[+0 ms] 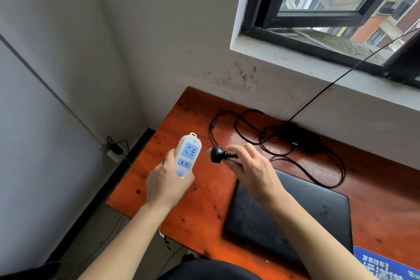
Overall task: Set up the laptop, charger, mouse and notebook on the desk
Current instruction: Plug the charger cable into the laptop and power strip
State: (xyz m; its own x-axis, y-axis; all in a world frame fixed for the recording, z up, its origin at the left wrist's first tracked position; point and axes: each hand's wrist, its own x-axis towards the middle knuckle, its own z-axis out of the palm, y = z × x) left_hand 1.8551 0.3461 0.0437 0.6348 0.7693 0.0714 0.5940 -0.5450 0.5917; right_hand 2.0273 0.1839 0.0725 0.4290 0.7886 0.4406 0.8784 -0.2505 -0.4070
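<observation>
My left hand (167, 185) grips a white power strip (187, 154) with blue sockets, held upright above the left part of the reddish wooden desk (181, 211). My right hand (250, 166) pinches the charger's black plug (217, 154), prongs pointing left at the strip, a small gap between them. The plug's black cable (302, 166) loops over the desk to the black charger brick (300, 137) by the wall. A closed black laptop (295, 211) lies flat under my right forearm.
A blue printed pad or booklet (386, 263) shows at the desk's bottom right corner. A thin black wire (341, 77) runs from the desk up through the open window (329, 7). A wall socket with plugs (113, 150) sits low on the left wall.
</observation>
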